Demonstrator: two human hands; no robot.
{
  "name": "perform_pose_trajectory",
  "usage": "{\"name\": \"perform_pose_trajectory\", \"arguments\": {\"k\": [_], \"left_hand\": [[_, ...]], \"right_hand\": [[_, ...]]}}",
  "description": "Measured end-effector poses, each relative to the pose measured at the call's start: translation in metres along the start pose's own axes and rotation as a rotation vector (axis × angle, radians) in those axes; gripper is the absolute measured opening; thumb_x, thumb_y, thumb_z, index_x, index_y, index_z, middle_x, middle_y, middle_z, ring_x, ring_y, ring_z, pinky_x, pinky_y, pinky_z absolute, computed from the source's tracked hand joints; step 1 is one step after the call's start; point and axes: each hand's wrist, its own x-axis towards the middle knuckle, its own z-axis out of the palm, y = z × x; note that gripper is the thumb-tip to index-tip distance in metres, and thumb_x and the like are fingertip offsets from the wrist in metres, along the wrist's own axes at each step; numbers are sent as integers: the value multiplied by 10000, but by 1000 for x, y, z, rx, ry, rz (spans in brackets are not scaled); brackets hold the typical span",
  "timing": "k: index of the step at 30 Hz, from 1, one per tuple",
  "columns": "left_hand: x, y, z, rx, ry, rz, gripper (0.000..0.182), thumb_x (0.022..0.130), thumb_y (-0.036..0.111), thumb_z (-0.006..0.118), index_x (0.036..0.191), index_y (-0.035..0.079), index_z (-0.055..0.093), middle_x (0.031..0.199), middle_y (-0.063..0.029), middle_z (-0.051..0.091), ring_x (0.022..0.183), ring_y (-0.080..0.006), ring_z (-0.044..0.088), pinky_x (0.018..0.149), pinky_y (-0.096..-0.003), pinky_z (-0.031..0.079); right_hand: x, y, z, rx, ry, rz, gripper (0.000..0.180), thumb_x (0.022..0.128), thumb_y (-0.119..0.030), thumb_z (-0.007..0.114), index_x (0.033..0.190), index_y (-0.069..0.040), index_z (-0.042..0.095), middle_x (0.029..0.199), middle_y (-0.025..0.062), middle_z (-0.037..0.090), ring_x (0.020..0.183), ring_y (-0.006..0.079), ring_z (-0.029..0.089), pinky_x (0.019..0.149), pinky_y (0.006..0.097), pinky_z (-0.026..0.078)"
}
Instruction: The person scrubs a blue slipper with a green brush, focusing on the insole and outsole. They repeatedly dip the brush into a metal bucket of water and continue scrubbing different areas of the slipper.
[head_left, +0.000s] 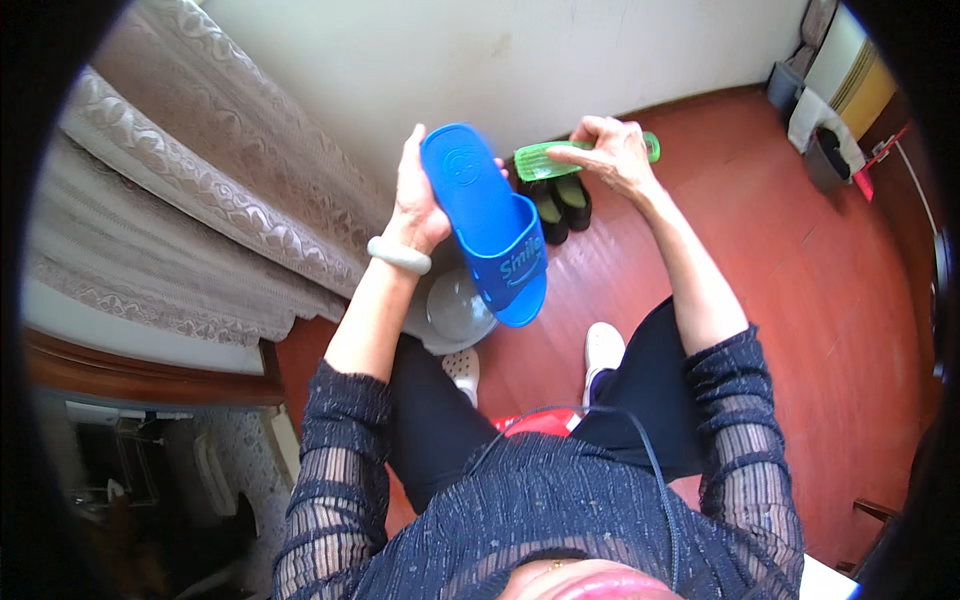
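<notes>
A blue rubber slide sandal (471, 180) is held up in front of me, its insole facing me and its strap at the lower end. My left hand (421, 199) grips it from the left side near the heel, with fingertips showing past its right edge. In my right hand (619, 154) is a green translucent scrub brush (541, 160), held by its handle just right of the slipper. Brush and sandal are apart. A pale bangle (399, 256) circles my left wrist.
Below the sandal, a clear plastic basin (450, 304) stands on the red floor (720, 247). A pair of dark shoes (559, 206) sits behind the brush. Lace curtains (247, 202) hang at left; grey bins (825, 165) stand at the far right.
</notes>
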Motion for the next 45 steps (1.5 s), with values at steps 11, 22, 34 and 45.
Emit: {"name": "perform_pose_trajectory", "arguments": {"k": [11,22,34,45], "left_hand": [[2,-4,36,360,147,853,608,916,611,456,985,25,600,907,-88,615,833,-188,579,769,-327,488],[-37,-32,55,544,-297,898,553,919,400,548,1335,39,492,1207,-75,553,1151,-162,490,1018,-314,355],[-21,-67,14,-132,-363,-208,734,896,491,594,1411,26,353,1336,-320,437,1210,-517,464,914,-699,424],[-20,-80,2,-137,-95,-183,788,803,729,533,1222,61,533,989,-163,630,900,-357,662,732,-538,559]], "right_hand": [[-27,-35,44,1102,-313,731,676,815,-742,525,825,-67,547,581,-56,405,435,36,275,388,184,231],[-2,-44,43,682,200,400,212,702,-147,711,801,33,659,707,85,657,653,135,609,615,318,499],[5,-30,27,395,282,-2,85,779,-23,564,862,-5,568,709,208,581,665,369,606,629,424,476],[-7,-43,38,-28,216,-305,236,760,-64,651,987,-46,591,919,177,616,856,388,591,767,434,503]]}}
